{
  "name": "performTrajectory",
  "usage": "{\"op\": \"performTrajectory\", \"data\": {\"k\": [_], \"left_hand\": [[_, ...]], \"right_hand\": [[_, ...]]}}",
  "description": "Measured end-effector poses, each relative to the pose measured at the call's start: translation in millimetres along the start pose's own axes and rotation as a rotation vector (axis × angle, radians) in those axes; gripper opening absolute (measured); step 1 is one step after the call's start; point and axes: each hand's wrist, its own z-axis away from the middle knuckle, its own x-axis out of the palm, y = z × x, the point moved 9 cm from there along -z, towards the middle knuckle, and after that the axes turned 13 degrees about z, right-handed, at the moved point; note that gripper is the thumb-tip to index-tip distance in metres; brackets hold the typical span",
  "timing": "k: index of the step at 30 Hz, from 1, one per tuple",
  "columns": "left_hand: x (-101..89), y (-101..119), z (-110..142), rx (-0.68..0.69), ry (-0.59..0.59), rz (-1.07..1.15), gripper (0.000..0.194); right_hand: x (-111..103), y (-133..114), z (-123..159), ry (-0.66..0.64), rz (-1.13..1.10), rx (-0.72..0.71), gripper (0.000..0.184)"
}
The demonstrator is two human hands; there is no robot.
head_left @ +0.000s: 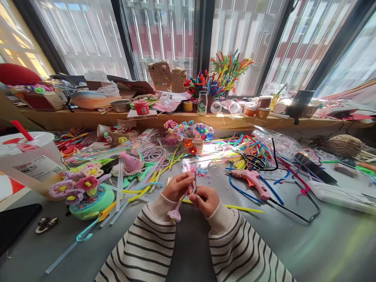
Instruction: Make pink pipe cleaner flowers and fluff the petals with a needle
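Just above the near part of the grey table, my left hand (pixel 179 186) pinches the stem of a pink pipe-cleaner flower (pixel 174 215). Its blossom hangs below the fingers, beside the left cuff. My right hand (pixel 206 199) is closed on what looks like small scissors (pixel 196 179), with thin dark blades pointing up close to the left fingertips. The handles are mostly hidden by the fingers. Pink and blue fluff clippings (pixel 199 171) lie on the table just beyond both hands. A yellow pipe cleaner (pixel 243 208) runs under and to the right of my right hand.
A pink glue gun (pixel 251 182) with a black cord lies right, near black-handled scissors (pixel 254 161) and heaped pipe cleaners (pixel 246 150). At left stand a green pot of fuzzy flowers (pixel 92 201), a drink cup (pixel 32 164) and a phone (pixel 17 223). A cluttered ledge (pixel 164 119) runs behind.
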Motion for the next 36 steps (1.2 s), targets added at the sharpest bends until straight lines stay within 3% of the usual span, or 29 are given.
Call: {"op": "performTrajectory", "data": {"k": [14, 20, 36], "left_hand": [[2.6, -3.3, -0.1, -0.032, -0.032, 0.025, 0.023], [2.3, -2.5, -0.5, -0.032, -0.023, 0.039, 0.024], [4.7, -2.5, 0.9, -0.025, -0.073, 0.013, 0.021]], "right_hand": [[2.2, -1.5, -0.4, 0.0, -0.058, -0.046, 0.06], [-1.5, 3.5, -0.3, 0.043, -0.031, 0.015, 0.056], [3.3, -5.1, 0.5, -0.037, -0.152, -0.063, 0.062]]}}
